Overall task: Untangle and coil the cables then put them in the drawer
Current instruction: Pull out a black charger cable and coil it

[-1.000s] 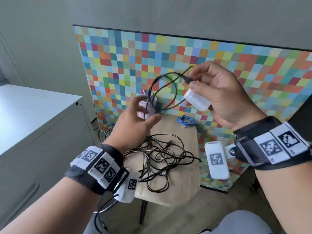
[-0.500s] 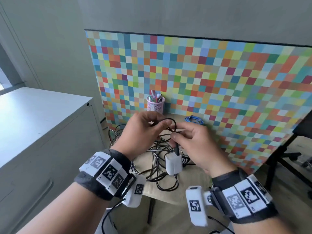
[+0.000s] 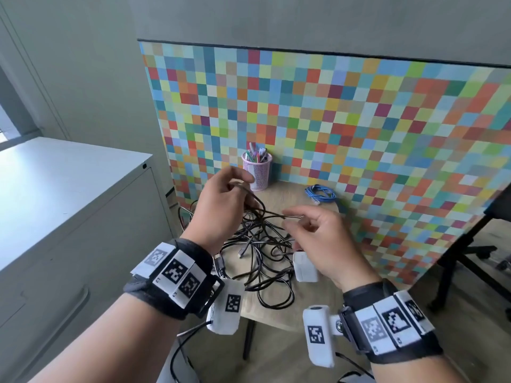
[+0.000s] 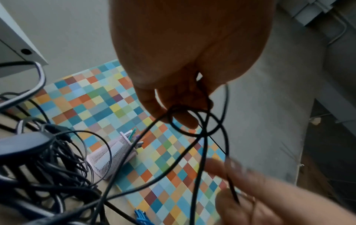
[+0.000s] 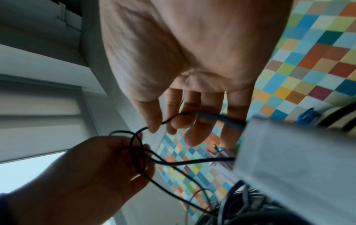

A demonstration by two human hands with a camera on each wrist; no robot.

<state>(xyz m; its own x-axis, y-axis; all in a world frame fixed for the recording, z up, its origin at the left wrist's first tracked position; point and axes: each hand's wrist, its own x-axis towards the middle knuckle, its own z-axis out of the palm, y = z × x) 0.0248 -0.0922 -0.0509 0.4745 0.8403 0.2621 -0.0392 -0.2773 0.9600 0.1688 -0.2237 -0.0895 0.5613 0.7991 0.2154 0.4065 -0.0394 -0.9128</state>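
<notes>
A thin black cable (image 3: 269,215) is stretched between the two hands, above a small wooden desk (image 3: 279,308). The left hand (image 3: 221,205) has its fingers curled around a small loop of this cable; in the left wrist view the loop (image 4: 194,121) hangs at the fingertips and two strands cross below it. The right hand (image 3: 318,236) pinches the same cable between thumb and forefinger, with the other fingers spread loosely. In the right wrist view the cable (image 5: 154,126) runs from this pinch to the left hand (image 5: 92,175), which is a little lower in that picture.

Under the hands a pile of tangled black cables (image 3: 262,261) lies on the desk, and some loops reach the front edge. A white charger block (image 3: 304,268) sits at the right side of the pile, just below the right hand. A coiled blue cable (image 3: 320,193) lies apart from the pile, near the back right corner of the desk. A pink mesh cup (image 3: 257,172) with pens stands at the back, close to the left hand's fingers in the head view.

Behind the desk stands a board of many coloured squares (image 3: 359,134). To the left is a grey cabinet (image 3: 69,217) with a drawer handle (image 3: 80,299) on its front.
</notes>
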